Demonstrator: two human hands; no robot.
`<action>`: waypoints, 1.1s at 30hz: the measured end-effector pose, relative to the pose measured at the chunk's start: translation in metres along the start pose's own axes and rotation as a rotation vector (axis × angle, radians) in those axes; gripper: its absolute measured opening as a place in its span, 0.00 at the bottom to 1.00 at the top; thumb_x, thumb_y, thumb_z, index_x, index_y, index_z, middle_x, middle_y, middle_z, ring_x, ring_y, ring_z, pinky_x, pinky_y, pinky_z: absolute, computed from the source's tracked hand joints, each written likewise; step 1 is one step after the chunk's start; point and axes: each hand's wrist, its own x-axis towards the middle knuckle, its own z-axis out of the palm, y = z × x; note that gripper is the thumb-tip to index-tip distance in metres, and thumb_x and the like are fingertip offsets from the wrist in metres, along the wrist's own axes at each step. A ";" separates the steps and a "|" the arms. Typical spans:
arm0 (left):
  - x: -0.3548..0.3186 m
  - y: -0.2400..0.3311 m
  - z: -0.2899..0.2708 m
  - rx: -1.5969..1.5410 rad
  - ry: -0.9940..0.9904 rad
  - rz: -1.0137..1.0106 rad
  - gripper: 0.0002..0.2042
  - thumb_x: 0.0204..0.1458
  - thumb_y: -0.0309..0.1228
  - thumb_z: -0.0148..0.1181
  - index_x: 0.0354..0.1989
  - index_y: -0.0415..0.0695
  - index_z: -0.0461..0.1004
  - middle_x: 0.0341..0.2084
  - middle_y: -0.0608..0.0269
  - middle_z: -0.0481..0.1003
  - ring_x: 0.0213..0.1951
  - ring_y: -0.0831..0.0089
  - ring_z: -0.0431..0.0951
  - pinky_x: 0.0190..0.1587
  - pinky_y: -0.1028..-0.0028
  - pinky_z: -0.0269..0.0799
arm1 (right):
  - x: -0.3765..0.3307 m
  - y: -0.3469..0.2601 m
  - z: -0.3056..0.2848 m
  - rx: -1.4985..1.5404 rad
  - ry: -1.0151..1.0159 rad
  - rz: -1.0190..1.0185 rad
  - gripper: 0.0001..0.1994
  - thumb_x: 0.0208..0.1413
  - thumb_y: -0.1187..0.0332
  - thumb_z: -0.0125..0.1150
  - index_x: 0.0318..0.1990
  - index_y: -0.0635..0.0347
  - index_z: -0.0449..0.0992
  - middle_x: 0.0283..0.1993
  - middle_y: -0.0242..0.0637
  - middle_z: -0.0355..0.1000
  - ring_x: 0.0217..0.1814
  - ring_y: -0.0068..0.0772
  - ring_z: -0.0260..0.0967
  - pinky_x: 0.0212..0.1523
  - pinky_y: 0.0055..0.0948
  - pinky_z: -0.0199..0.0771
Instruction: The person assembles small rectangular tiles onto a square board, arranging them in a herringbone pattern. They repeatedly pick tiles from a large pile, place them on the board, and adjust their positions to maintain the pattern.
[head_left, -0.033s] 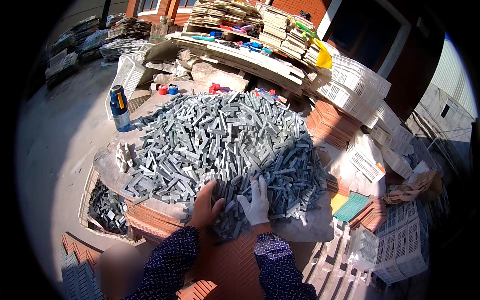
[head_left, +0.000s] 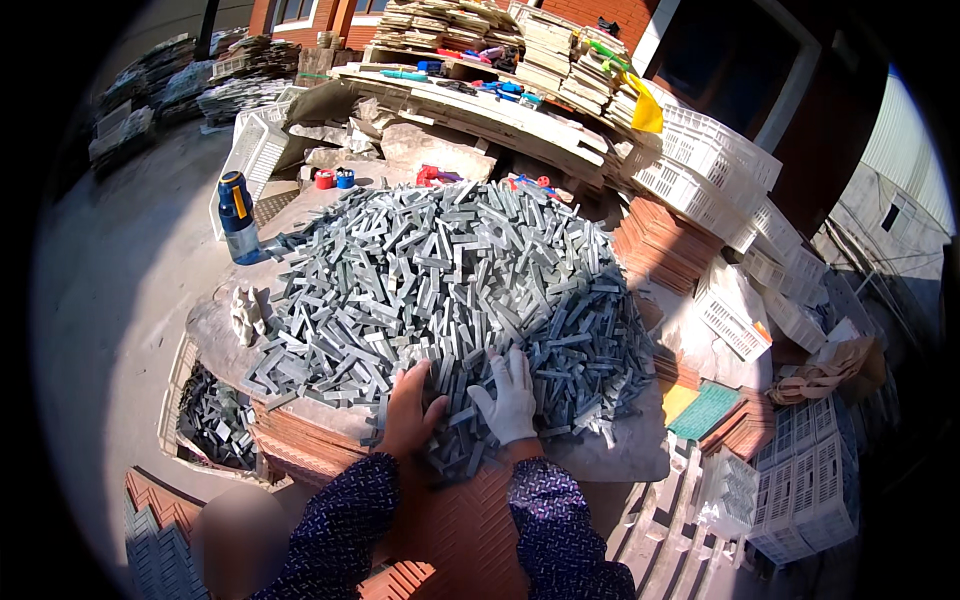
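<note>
A large heap of grey stone strips (head_left: 450,270) covers the table (head_left: 625,455) in front of me. My left hand (head_left: 407,412), bare, rests at the heap's near edge with its fingers stretched forward and thumb apart. Beside it on the right, my right hand (head_left: 508,400) wears a white glove, its fingers spread over the strips. I see nothing gripped in either hand. Several loose strips lie between and below the hands. Just under them, near my body, is a red-brown herringbone-patterned panel (head_left: 465,530), partly in shadow.
A blue bottle (head_left: 238,218) and a crumpled white glove (head_left: 246,315) sit left of the heap. A crate of dark strips (head_left: 168,420) stands lower left. White plastic crates (head_left: 700,150) and stacked red-brown panels (head_left: 662,245) are on the right. Behind are stacked pale slabs (head_left: 550,65).
My right hand has shifted slightly left and forward over the strips. The left hand and the heap look nearly the same.
</note>
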 end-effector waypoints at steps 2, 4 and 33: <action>-0.005 -0.010 0.006 0.213 -0.029 0.077 0.23 0.50 0.38 0.56 0.54 0.39 0.66 0.55 0.46 0.65 0.58 0.52 0.63 0.62 0.55 0.52 | 0.004 -0.004 0.014 0.006 -0.175 -0.085 0.35 0.47 0.46 0.58 0.59 0.59 0.64 0.60 0.57 0.58 0.63 0.57 0.53 0.62 0.49 0.51; -0.014 -0.006 0.008 0.097 -0.045 0.050 0.21 0.51 0.36 0.54 0.54 0.42 0.67 0.54 0.47 0.67 0.57 0.53 0.65 0.63 0.53 0.49 | -0.008 -0.012 0.018 0.083 -0.191 -0.062 0.32 0.49 0.48 0.56 0.56 0.64 0.65 0.59 0.56 0.60 0.63 0.57 0.54 0.64 0.49 0.49; -0.002 -0.004 -0.006 0.245 -0.008 0.027 0.19 0.44 0.36 0.62 0.46 0.43 0.72 0.47 0.54 0.69 0.53 0.54 0.65 0.57 0.57 0.56 | 0.000 0.009 -0.011 -0.126 -0.196 0.158 0.26 0.39 0.55 0.68 0.43 0.62 0.69 0.48 0.43 0.66 0.57 0.46 0.58 0.58 0.41 0.57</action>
